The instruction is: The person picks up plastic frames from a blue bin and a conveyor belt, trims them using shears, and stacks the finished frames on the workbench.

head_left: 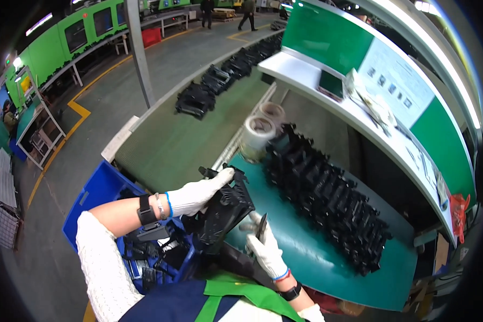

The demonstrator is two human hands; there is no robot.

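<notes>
My left hand, in a white glove, grips a black moulded plastic part by its upper end, thumb over the edge. The part is tilted above the near edge of the green tabletop. Close to the part's right side, my gloved right hand is closed around a slim dark hand tool; its exact kind is hard to make out. A gap shows between the tool and the part. Similar black parts stand packed in a long row on the tabletop, to the right.
Left of me, a blue bin holds black pieces. Beyond runs a green conveyor belt carrying more black parts. Tape rolls stand at the table's far corner. A white shelf and a red bag are on the right.
</notes>
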